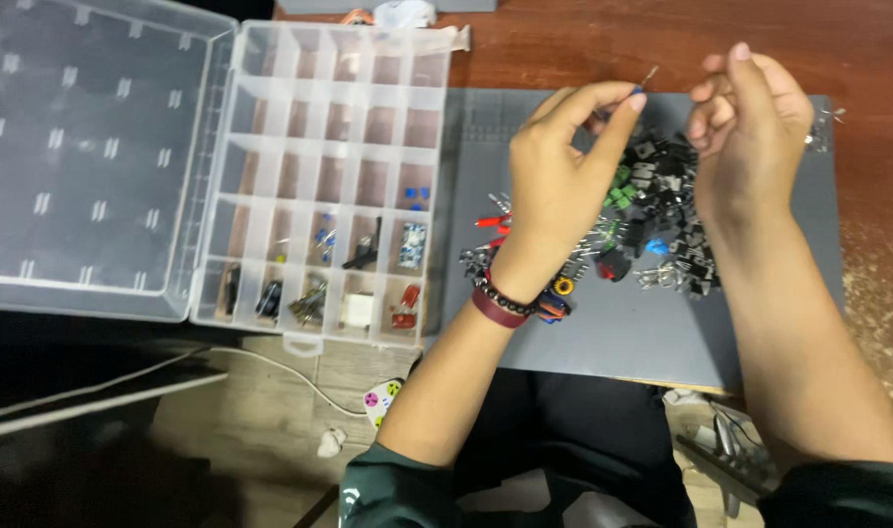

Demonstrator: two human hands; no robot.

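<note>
I see the fingers (630, 98) of the left hand (559, 161) pinched shut on a small blue component (641, 88) with a thin wire lead sticking up and to the right, held above the far side of the grey mat (612, 332). The right hand (749, 117) hovers just to the right of it, fingers loosely curled and half closed; I cannot tell whether they hold anything, since nothing shows between them. A dark bead bracelet and a maroon band (505, 303) sit on the left wrist.

Beneath both hands lies a heap of mixed electronic parts (652, 215) on the mat: black pieces, green ones, red ones, a few blue ones, many with bare metal legs. The mat rests on a reddish wooden surface (857, 49).

To the left of the mat stands a clear plastic compartment box (339, 186), its lid (85, 156) thrown open further left. As I judge it, the sorting is at an early stage: only the near two rows and one cell with blue parts (417, 196) hold anything, while the far rows look bare, and the heap on the mat remains large. The piece in the left fingers is well apart from the box.
</note>
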